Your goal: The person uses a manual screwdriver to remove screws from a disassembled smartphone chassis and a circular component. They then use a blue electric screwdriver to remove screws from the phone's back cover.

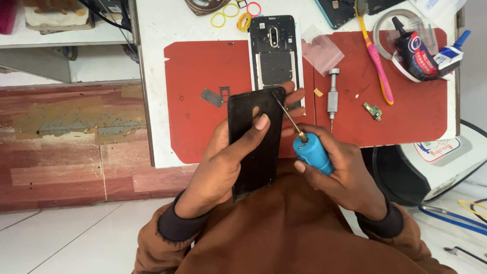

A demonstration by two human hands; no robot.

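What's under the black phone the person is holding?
Behind the black phone lies the red mat and part of an opened phone body. The left hand grips it; anything directly beneath is hidden.

Black phone (256, 142), blue screwdriver (312, 152), red mat (203, 76)

Bright, even daylight; soft shadows, sharp focus, slight edge distortion

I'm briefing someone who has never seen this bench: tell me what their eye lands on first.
At centre, the left hand grips a black phone upright, while the right hand holds a blue-handled screwdriver with its tip at the phone's upper right edge. Behind them, on a red mat, lies an opened phone frame. At upper right a pink toothbrush lies beside a black glue bottle.
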